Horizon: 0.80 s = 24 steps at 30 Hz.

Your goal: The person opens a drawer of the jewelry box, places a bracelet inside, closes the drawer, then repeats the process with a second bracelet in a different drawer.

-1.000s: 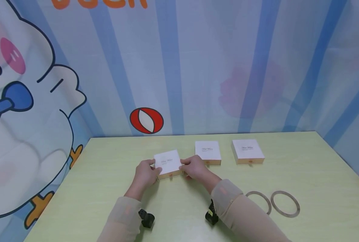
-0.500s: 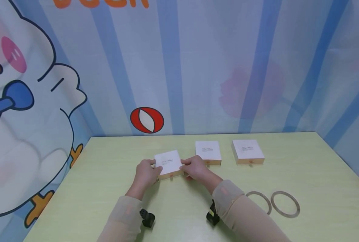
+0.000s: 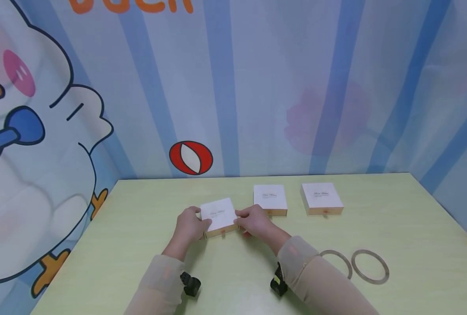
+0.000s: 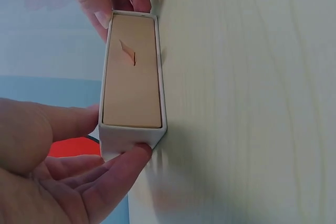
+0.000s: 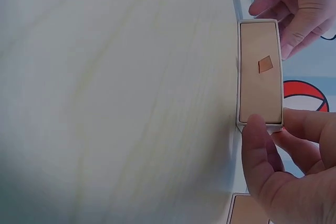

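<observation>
A small white drawer-style gift box [image 3: 217, 212] with dark script on its lid is between both hands, slightly turned on the table. Its tan drawer front [image 4: 132, 90] carries a small pull tab [image 5: 265, 64], and the drawer sits flush inside the sleeve. My left hand [image 3: 190, 224] grips the left side, thumb at the front corner. On the opposite side my right hand [image 3: 256, 220] pinches the near right corner, its thumb over the front edge in the right wrist view. Whether the box's base touches the table cannot be told.
Two matching boxes, a middle one [image 3: 270, 197] and a right one [image 3: 322, 195], stand toward the back of the pale table [image 3: 147, 236]. Two beige rings lie at the right: one ring [image 3: 387, 270] fully visible, another ring [image 3: 350, 267] partly behind the right sleeve. A printed cloth backdrop [image 3: 257, 87] rises behind.
Hardly anything differs: both hands keep their hold on the box in the same place. The view shifts very slightly.
</observation>
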Each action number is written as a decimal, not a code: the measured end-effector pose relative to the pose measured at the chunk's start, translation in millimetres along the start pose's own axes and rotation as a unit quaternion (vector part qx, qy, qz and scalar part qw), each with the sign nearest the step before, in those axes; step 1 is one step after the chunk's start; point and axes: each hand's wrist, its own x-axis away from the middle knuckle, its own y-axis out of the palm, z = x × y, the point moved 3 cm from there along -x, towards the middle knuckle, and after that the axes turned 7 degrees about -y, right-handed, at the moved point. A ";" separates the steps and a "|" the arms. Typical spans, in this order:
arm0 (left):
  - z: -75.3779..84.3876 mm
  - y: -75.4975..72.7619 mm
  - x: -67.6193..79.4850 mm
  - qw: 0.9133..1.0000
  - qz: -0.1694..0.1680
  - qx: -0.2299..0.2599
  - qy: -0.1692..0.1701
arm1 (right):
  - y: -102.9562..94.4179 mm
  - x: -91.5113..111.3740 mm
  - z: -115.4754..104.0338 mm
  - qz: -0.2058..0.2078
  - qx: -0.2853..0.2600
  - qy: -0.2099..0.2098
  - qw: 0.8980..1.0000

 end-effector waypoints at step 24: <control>8.9 2.4 -8.4 0.994 0.020 -0.085 0.061 | -3.5 5.9 -0.6 -0.017 -0.016 0.022 0.999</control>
